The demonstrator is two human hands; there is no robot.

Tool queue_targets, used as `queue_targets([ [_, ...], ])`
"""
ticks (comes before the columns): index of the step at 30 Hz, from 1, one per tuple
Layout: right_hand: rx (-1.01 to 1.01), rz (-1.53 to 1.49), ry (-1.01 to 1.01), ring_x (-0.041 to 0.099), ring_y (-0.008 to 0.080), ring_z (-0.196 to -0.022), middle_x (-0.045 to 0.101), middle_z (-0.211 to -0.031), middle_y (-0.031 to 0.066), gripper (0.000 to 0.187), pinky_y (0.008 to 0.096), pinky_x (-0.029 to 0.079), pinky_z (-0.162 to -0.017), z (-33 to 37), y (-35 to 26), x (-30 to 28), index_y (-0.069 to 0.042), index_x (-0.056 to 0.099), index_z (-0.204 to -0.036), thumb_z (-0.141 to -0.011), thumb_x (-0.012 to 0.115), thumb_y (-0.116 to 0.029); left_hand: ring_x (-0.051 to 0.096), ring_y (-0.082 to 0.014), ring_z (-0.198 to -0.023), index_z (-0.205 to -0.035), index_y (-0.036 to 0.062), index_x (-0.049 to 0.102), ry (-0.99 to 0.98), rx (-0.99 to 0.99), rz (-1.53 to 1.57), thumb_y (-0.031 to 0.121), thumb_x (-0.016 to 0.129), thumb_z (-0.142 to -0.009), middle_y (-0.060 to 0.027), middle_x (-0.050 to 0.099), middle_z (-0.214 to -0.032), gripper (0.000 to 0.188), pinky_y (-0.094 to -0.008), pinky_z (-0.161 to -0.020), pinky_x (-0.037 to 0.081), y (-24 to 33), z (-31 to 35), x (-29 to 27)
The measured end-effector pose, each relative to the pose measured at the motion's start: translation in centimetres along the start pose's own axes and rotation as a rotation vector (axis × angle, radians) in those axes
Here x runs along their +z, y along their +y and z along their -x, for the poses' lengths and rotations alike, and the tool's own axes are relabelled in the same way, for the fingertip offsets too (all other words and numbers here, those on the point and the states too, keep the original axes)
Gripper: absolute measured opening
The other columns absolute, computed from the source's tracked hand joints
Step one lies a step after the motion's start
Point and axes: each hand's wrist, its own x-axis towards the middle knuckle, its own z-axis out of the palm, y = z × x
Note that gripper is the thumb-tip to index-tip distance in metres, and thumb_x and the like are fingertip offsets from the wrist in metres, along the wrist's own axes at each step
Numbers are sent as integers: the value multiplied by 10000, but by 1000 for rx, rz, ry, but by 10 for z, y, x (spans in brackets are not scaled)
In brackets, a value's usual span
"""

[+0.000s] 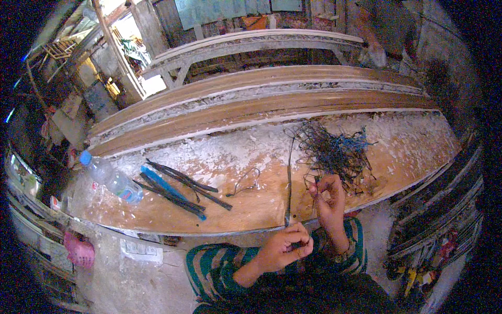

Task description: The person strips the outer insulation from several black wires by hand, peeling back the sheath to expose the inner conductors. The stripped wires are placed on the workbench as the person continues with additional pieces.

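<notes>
My left hand (287,245) is closed at the bench's front edge, its fingers curled and pressed together. A long, thin dark strip (289,178) lies across the board, its lower end reaching that hand's knuckles; whether the fingers grip it is unclear. Higher and to the right, my right hand (330,204) makes a pinch beside a tangled heap of thin black and blue strands (337,152). Something thin and dark shows at its fingertips, too small to name. Left of the hands lie several black strips (183,178) and a blue strip (161,183), bundled side by side.
A clear plastic bottle (112,177) with a blue cap lies at the bench's left end. White flakes cover much of the wooden bench (251,209). Long planks (261,104) run behind it. A pink container (80,250) sits low at left; clutter fills the lower right.
</notes>
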Motion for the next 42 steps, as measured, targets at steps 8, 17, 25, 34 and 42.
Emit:
queue_targets([
  [8, 2, 135, -219, 530, 120, -756, 591, -881, 63, 204, 240, 424, -684, -2, -12, -2, -11, 601, -983, -786, 562, -48, 413, -108, -693, -686, 69, 430, 63, -266, 246, 156, 655, -762, -5, 404, -716, 253, -235, -614, 340, -7, 7, -18],
  [17, 213, -20, -410, 552, 132, -731, 609, -753, 54, 93, 261, 414, -686, -6, -16, -14, -24, 644, -749, -681, 685, -72, 482, -69, -660, -825, 24, 617, 640, -490, 59, 86, 641, -769, 2, 549, -746, 87, -190, -600, 396, 14, 10, -70],
  [25, 320, -109, -422, 575, 140, -739, 618, -765, 44, 134, 260, 446, -697, -6, -17, -17, -28, 647, -768, -757, 645, -162, 441, -50, -608, -763, 21, 602, 705, -356, -49, 77, 651, -753, 12, 525, -705, 75, -190, -552, 346, -3, 14, -76],
  [34, 32, 124, -297, 522, 148, -657, 573, -684, 52, 196, 269, 387, -606, -5, -39, -16, -34, 574, -649, -772, 623, -178, 398, -57, -510, -665, 55, 471, 683, -330, 164, 53, 529, -773, 17, 419, -612, 122, -197, -441, 297, 3, 13, -65],
  [42, -8, 114, -642, 533, 168, -667, 580, -682, 55, 163, 307, 396, -605, -7, -41, -21, -26, 586, -674, -742, 650, -159, 416, -58, -541, -698, 50, 485, 684, -250, 117, 57, 518, -774, 21, 430, -626, 83, -197, -476, 321, 6, 18, -82],
])
